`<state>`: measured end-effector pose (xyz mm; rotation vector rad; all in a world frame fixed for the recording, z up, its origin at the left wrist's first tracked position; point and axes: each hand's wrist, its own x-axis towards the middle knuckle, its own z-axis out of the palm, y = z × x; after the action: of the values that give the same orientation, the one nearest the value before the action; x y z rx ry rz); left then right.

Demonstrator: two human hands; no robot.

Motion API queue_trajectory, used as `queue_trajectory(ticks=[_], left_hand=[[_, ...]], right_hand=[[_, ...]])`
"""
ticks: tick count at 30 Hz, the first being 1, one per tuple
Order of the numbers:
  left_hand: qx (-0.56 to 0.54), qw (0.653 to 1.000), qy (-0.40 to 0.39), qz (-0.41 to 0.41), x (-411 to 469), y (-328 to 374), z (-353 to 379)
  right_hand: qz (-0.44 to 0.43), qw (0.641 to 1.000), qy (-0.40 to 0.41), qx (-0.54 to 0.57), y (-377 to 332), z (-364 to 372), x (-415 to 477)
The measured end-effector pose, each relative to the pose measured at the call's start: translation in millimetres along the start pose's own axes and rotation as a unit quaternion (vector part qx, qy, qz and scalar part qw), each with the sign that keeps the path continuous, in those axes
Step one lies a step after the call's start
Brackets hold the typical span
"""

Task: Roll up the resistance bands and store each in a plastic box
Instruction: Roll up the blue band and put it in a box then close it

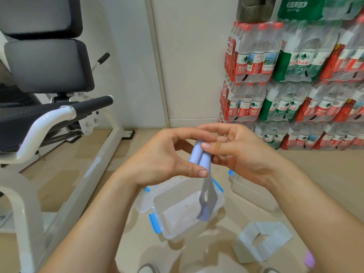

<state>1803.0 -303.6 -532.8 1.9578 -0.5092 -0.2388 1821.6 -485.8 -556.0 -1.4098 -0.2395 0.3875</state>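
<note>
In the head view, a pale blue band (199,154) is held at the centre of the frame, pinched between the thumb and curled fingers of the left hand (167,156) and of the right hand (242,154), directly above an open plastic box (156,201) on the floor. The roll could be lost if either pinch were eased, since springy rubber is likely to uncoil by itself. An uneven roll could also result if the hanging tail (206,201) were allowed to twist, and it might then be too bulky for the box. The band is seen as 2 smooth tubes lying side by side between the fingers, matte and lilac-blue. Below them the unrolled end is seen hanging flat and slightly folded, down to the box opening. A 2nd band (264,239) is left flat on the floor at lower right, and a 2nd box (254,194) is partly hidden behind the right forearm.
</note>
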Motion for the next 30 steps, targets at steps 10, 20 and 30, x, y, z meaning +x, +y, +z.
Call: queue_trajectory(ticks=[10, 20, 30], left_hand=[[0.042, 0.999, 0.021, -0.021, -5, 3, -8], [0.293, 0.955, 0.023, 0.033, 0, 0, 5], [-0.012, 0.995, 0.061, -0.083, -2, -6, -1]], right_hand=[[0.026, 0.995, -0.051, -0.087, -4, -2, -5], [0.014, 0.992, 0.044, -0.12, 3, 10, -3], [-0.04, 0.99, 0.12, -0.059, 6, 9, 3]])
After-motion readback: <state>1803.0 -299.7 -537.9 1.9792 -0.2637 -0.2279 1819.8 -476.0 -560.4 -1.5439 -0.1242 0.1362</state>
